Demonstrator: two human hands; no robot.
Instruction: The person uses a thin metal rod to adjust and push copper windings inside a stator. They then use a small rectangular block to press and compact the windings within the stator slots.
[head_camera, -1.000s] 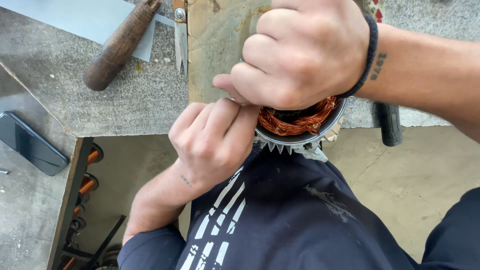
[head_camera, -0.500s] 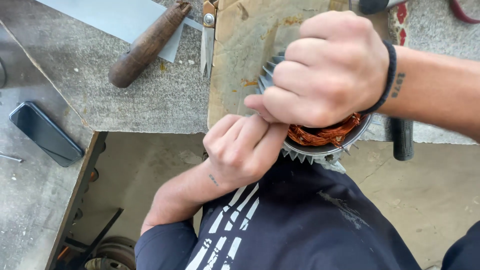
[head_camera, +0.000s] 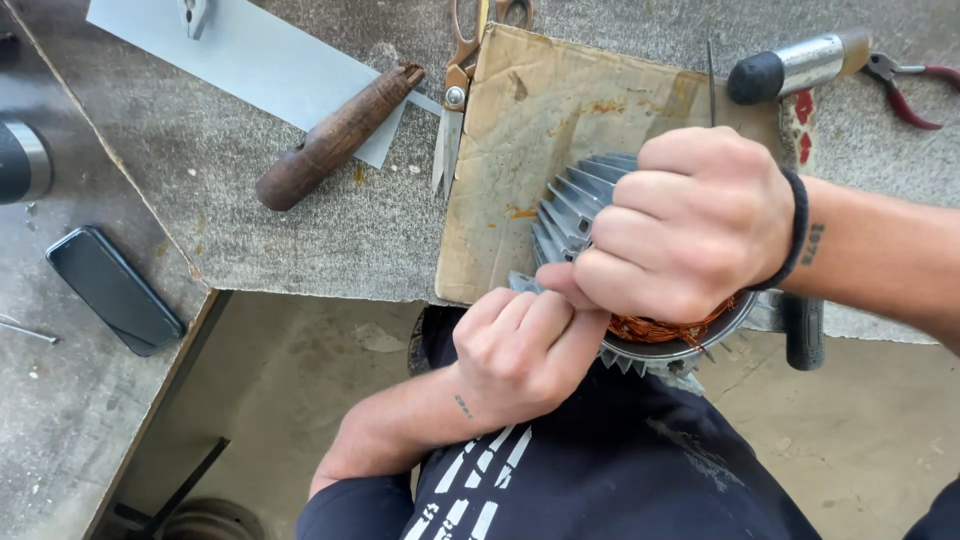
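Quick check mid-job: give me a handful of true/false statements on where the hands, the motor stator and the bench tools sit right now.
1. Both hands grip the finned motor stator. True: right hand on top, left hand at its near edge.
2. The stator rests on cardboard. True.
3. The scissors lie right of the cardboard. False: at its left edge.
4. The phone sits on the cardboard. False: on the bench at far left.
5. The wooden handle lies partly on a grey sheet. True.

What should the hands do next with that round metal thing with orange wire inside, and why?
Probably keep tugging gently at the rim. The right hand clamps the round finned grey metal motor housing with its copper wire coil, while the left hand pinches at its near edge.
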